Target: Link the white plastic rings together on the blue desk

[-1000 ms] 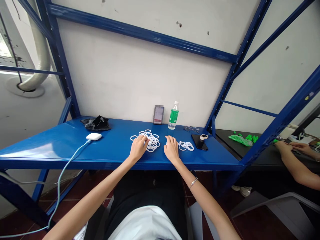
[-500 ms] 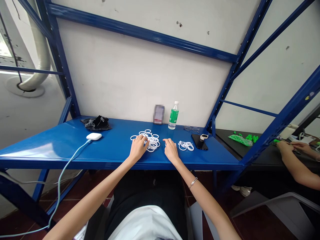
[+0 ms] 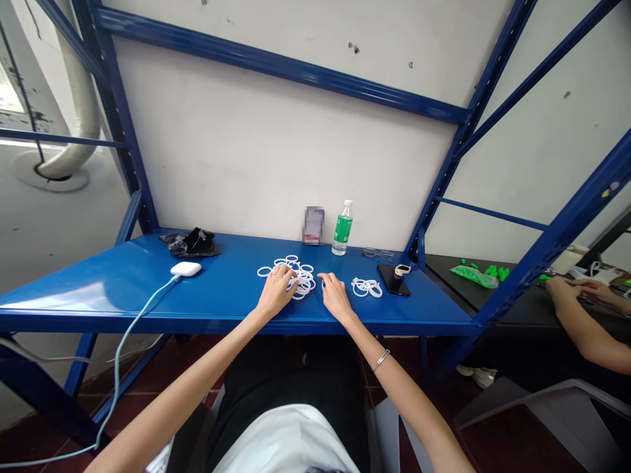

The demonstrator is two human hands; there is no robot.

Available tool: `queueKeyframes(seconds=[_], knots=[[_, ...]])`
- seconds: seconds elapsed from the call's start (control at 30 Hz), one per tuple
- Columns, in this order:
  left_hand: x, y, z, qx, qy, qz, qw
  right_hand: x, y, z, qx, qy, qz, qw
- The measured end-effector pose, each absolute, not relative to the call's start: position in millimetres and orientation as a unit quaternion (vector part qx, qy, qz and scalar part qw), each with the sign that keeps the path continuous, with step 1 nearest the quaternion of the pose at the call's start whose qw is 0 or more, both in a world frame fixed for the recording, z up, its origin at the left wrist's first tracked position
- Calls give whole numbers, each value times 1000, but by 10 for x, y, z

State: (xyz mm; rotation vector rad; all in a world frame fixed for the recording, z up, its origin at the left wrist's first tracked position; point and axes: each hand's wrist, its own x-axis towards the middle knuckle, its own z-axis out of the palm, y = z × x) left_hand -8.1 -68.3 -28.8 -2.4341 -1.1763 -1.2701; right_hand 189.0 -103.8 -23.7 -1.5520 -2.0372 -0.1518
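Note:
A loose pile of white rings (image 3: 306, 284) lies on the blue table in front of me. My left hand (image 3: 276, 293) rests over the pile's left side, fingers stretched across several rings and hiding part of them. To the right of the pile is my right hand (image 3: 336, 295), its index finger reaching left toward the rings and a small gap showing between finger and thumb. I see nothing held in it. A smaller cluster of white rings (image 3: 367, 288) sits to the right of that hand.
Along the back stand a blurred phone-like object (image 3: 313, 225) and a water bottle (image 3: 342, 230), with eyeglasses (image 3: 378, 253) nearby. A watch (image 3: 401, 270) lies on a black phone (image 3: 392, 284). At left are a black plastic bag (image 3: 192, 243) and a white case (image 3: 186, 269) with cable.
Both hands have shifted slightly: my left hand a little right over the ring pile, and my right hand a little left toward it. The smaller cluster is unmoved.

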Motion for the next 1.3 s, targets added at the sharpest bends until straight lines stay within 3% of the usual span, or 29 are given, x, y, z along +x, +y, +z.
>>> queueKeyframes(seconds=[0.13,0.3,0.47,0.77,1.07,1.3], knots=[[-79,-691,-282,-823,-372,-423,78,1890,-1049,-204,-564,-771,-53,291],[-73,-709,-262,-835,-345,-420,83,1846,-1122,-99,-463,-807,-49,363],[-64,-746,-233,-852,-312,-413,82,1774,-1193,-61,-349,-868,-75,346],[-70,-760,-212,-867,-284,-397,96,1736,-1242,-29,-300,-877,-19,374],[-80,-741,-225,-859,-275,-412,131,1725,-1234,-48,-312,-853,-25,417],[-76,-763,-208,-859,-274,-404,151,1730,-1227,-31,-400,-823,-44,401]])
